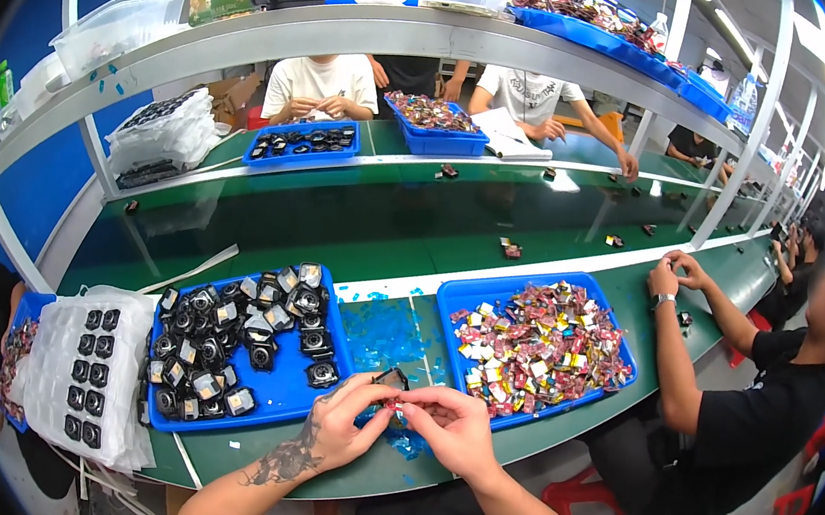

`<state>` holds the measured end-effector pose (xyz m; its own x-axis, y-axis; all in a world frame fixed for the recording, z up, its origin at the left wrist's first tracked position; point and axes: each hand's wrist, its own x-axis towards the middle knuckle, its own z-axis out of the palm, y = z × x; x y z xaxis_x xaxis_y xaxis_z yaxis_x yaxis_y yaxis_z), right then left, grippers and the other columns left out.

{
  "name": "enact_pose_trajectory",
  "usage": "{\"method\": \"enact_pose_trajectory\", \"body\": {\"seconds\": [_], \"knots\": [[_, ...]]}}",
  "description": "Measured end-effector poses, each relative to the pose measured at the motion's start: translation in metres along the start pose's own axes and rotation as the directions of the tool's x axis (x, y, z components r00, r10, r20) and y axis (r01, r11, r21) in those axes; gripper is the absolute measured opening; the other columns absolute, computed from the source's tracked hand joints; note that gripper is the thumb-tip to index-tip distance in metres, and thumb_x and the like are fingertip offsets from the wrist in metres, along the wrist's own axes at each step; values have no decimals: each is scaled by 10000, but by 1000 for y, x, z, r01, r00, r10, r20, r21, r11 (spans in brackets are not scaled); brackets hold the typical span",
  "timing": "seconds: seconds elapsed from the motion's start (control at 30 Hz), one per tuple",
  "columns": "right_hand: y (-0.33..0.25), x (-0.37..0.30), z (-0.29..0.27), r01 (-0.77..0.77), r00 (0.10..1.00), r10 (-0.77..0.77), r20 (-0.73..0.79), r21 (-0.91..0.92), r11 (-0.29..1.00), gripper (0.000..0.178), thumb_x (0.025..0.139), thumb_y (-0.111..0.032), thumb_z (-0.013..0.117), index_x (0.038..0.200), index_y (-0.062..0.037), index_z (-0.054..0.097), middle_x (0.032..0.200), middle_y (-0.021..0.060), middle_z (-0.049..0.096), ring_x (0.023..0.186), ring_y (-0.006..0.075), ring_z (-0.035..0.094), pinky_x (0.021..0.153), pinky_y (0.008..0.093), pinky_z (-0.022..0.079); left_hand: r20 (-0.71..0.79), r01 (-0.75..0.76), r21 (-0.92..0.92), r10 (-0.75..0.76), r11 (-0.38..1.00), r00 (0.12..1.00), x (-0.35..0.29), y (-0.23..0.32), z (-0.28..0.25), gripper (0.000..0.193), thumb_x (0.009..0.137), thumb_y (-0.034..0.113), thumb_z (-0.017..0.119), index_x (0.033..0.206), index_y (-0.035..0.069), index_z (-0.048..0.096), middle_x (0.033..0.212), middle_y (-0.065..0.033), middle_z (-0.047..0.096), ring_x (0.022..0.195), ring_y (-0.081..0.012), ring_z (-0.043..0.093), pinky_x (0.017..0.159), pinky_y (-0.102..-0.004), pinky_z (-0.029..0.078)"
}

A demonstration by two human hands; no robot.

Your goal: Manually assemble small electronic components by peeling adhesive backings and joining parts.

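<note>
Black part (392,379), one, small: in the grip, above the bench's near edge; rises just beyond the fingertips, away from the wearer. Long axis: cannot tell, the fingers covering its lower portion.

Red piece (395,406), one, small: directly at the meeting fingertips, on the near side of the black part; joined or merely touching, cannot tell.

Left hand (345,421): thumb and fingers pinching the black part from the left; the nearer hand to it.

Right hand (453,429): thumb and forefinger pressed together on the red piece, from the right.

Left blue tray (286,387): beside the left hand, holding loose black parts.

Right blue tray (449,312): beyond and right of the right hand, heaped with red pieces.

Blue film scraps (405,445): on the bench, beneath the fingers.
</note>
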<state>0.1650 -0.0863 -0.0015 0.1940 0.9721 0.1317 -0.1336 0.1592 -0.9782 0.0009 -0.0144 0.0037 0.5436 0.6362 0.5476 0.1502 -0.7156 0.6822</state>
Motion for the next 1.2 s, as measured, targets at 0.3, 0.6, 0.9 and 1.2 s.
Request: {"method": "enact_pose_trajectory", "body": {"seconds": [0.3, 0.6, 0.9, 1.2], "knots": [[-4, -1, -3, -48, 998, 46, 48, 41, 998, 187, 897, -53, 644, 1068, 23, 642, 960, 68, 679, 826, 90, 647, 732, 220, 531, -7, 9, 41, -9, 999, 1000, 0, 2, -1, 214, 769, 33, 714, 976, 20, 660, 1007, -159, 653, 845, -276, 690, 702, -322, 561], [-7, -4, -16, -230, 967, 202, 154, 193, 954, 165, 912, -86, 631, 1050, 3, 619, 937, 25, 651, 824, 67, 620, 711, 214, 512, 44, -83, 52, 80, 995, 996, 1, 3, -1, 176, 776, 78, 721, 940, 45, 668, 1004, -125, 663, 848, -286, 679, 702, -338, 556], [-6, -5, -21, -215, 970, 175, 167, 264, 940, 134, 892, -68, 650, 1005, -4, 618, 949, 22, 639, 838, 65, 596, 680, 215, 490, 217, 227, -260, -172, 939, 961, 1, 1, -4, 131, 810, 33, 714, 923, -3, 659, 918, -95, 670, 791, -158, 667, 672, -264, 540], [-6, -11, 3, 91, 992, -98, -80, -86, 992, 116, 875, -22, 649, 982, 19, 632, 931, 69, 648, 852, 105, 626, 653, 244, 528, 331, 518, -515, -400, 683, 855, -8, -9, 5, 52, 886, 0, 630, 918, -37, 613, 892, -66, 663, 840, -110, 642, 752, -255, 538]]}}
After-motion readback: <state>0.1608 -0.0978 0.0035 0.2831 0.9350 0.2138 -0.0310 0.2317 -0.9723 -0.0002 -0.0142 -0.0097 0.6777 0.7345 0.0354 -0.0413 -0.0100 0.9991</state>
